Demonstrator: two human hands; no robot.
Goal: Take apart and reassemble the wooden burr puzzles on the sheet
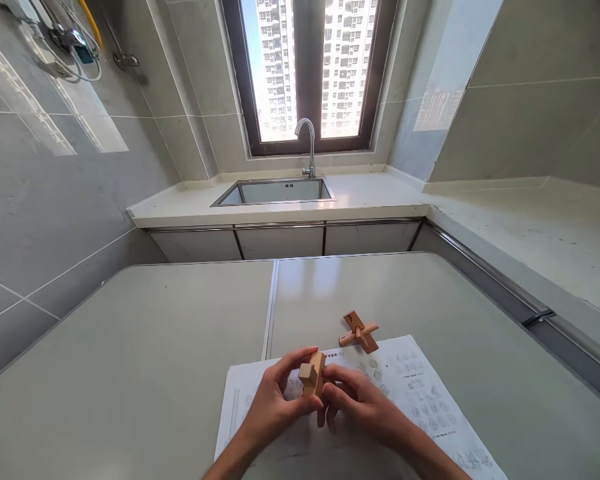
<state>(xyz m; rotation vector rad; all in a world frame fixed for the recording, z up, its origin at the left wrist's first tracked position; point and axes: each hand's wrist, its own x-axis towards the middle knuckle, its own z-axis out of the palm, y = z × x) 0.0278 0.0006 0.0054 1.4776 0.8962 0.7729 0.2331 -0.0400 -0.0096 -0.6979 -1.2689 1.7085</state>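
Above a printed sheet (415, 393), my left hand (280, 393) grips a small wooden block piece (314, 375) between its thumb and fingers. My right hand (353, 397) meets the piece from the right, its fingers bent and pressed at the piece's side; whether it holds a separate part is hidden. A square block end of the piece juts toward the left. Beyond my right hand, a cross-shaped wooden piece (359, 332) of flat and rounded sticks lies at the sheet's top edge.
The pale table (155, 360) has a seam running away from me. Past it are a counter (370, 193) with a metal sink (280, 192), a tap (311, 147) and a window. Another counter (545, 220) stands at the right, a tiled wall at the left.
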